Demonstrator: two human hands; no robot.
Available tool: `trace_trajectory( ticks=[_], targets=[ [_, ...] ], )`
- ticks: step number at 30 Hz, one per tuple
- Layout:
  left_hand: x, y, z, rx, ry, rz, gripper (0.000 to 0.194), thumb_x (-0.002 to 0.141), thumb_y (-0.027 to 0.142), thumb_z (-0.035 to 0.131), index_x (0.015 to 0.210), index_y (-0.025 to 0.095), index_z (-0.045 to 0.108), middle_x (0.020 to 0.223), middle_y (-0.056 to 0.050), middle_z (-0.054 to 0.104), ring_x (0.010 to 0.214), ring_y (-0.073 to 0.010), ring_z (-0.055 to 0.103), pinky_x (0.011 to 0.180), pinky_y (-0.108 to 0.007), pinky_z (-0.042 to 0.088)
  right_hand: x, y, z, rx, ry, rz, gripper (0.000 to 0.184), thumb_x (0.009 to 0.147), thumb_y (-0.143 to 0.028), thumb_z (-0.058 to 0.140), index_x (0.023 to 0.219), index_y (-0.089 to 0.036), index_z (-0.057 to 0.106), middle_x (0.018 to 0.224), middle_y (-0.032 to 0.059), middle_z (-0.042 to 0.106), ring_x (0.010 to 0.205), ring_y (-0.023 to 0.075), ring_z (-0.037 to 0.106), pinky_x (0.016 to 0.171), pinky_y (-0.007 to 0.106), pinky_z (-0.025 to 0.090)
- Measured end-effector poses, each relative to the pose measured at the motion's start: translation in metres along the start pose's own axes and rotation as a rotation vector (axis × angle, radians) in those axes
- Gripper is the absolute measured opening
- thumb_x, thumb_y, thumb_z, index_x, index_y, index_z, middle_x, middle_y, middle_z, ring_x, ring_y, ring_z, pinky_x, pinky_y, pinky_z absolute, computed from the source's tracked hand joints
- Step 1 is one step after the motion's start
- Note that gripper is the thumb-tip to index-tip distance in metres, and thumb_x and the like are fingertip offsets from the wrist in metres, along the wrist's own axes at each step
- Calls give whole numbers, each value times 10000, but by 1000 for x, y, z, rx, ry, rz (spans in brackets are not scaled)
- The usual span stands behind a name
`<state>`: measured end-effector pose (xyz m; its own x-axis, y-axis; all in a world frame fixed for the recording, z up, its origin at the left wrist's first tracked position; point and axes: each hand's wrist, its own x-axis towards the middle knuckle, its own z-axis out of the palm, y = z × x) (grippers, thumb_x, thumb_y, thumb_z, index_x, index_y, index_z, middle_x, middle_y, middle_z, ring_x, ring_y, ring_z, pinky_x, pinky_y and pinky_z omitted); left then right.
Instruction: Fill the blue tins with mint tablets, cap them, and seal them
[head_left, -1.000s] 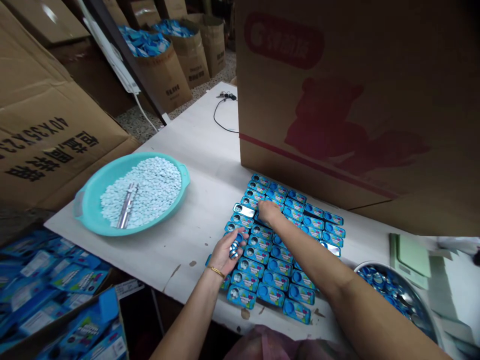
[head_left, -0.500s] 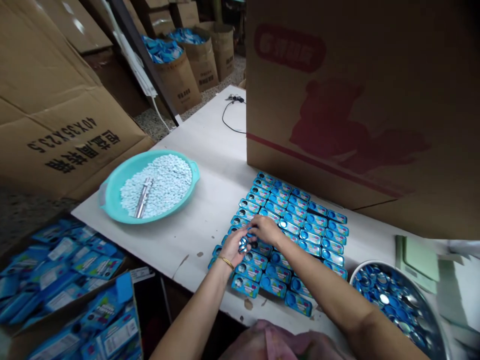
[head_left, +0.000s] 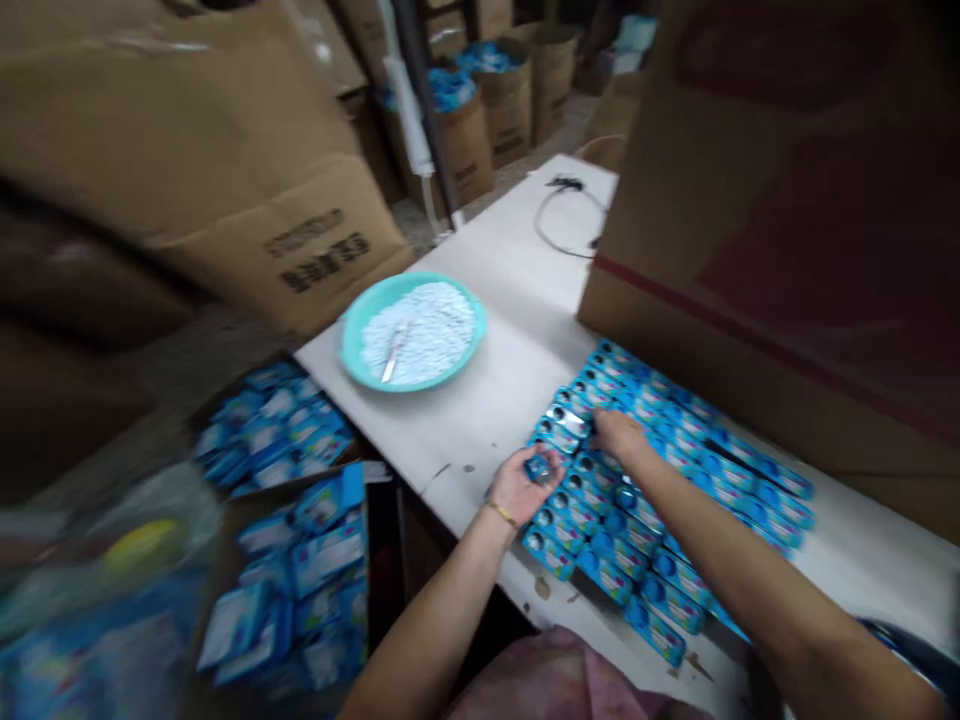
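My left hand (head_left: 520,488), palm up and partly curled, cradles a few small round blue-and-silver lids (head_left: 538,468) beside the rows of tins. Flat blue tins (head_left: 651,614), many with a round recess at one end, lie side by side on the white table (head_left: 517,395). Over the left-hand rows, my right hand (head_left: 619,436) reaches down with its fingers drawn together. Its fingertips touch or nearly touch a tin, and whatever they pinch is hidden. Close to that hand, one tin (head_left: 568,420) shows a shiny silver surface.
A turquoise bowl (head_left: 349,350) of white tablets with a shiny tube (head_left: 394,350) stands at the table's left. A tall cardboard box (head_left: 705,340) rises behind the tins. Open cartons of blue packs (head_left: 322,540) sit below the left edge. A metal basin (head_left: 900,645) shows at lower right.
The view has swung left, so the table appears further right. My right hand came to my left hand's lids, then moved back out over the tins. Fewer lids show in my left palm.
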<state>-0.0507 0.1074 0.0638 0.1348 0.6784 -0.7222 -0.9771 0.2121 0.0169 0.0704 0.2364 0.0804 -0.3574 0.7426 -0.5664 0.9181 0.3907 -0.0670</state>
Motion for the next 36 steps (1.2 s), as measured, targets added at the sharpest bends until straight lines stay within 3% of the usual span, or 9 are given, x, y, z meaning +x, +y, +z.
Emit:
trace_trajectory(
  ticks=[3,5,9,12,21,25,29,33,36],
  targets=[
    [-5,3,-6,5,-181,35,133,638,96,519,766,116,547,748,-62,579,751,-155,566,753,-339,435,4,10,7,-129,8,-50,287,689,-229,552,960,-135,526,854,152,608,786,262,584,589,307,414],
    [-4,5,-12,35,-219,73,195,594,42,521,773,115,547,729,-53,572,736,-159,567,769,-361,413,7,15,17,-158,58,-149,216,698,-265,545,882,-153,540,832,142,606,758,261,584,574,313,414],
    [6,-2,-18,69,-167,166,188,579,35,533,746,121,546,669,-31,543,640,-134,547,619,-287,410,-12,-1,40,118,292,-571,268,737,-402,484,930,-222,529,943,87,575,791,198,570,638,287,433],
    [11,-11,-17,44,-80,210,126,590,83,555,709,125,544,624,-20,521,533,-97,494,450,-207,309,-35,-20,53,271,302,-684,360,746,-487,421,959,-217,528,892,70,573,771,195,566,643,301,441],
    [-7,-13,-22,280,-38,243,224,518,134,678,712,126,568,635,-8,553,580,-96,520,610,-272,399,-48,-21,61,469,232,-595,353,732,-469,440,917,-201,574,865,77,571,767,196,553,680,312,435],
    [-6,-16,-25,278,-64,292,214,519,101,675,706,113,571,677,-32,580,658,-120,556,689,-297,422,-54,-22,64,785,176,-347,383,692,-431,485,962,-164,543,785,52,577,676,164,543,640,291,445],
    [-1,-22,-26,332,-31,299,214,546,69,650,736,119,564,656,-28,582,638,-123,560,660,-300,444,-61,-28,65,1030,69,-323,392,691,-379,496,1009,-155,546,824,47,580,727,157,536,669,285,440],
    [0,-28,-25,379,10,318,217,529,62,664,690,131,537,643,-22,586,602,-112,558,617,-272,453,-64,-25,68,1050,139,-304,326,709,-376,492,925,-159,605,768,43,572,711,153,525,635,264,427],
    [-5,-29,-27,358,28,329,210,540,81,668,677,134,519,618,-11,580,589,-104,562,623,-256,454,-57,-11,65,914,170,-201,316,768,-362,402,866,-140,604,646,31,560,600,137,511,565,246,407]
  ],
)
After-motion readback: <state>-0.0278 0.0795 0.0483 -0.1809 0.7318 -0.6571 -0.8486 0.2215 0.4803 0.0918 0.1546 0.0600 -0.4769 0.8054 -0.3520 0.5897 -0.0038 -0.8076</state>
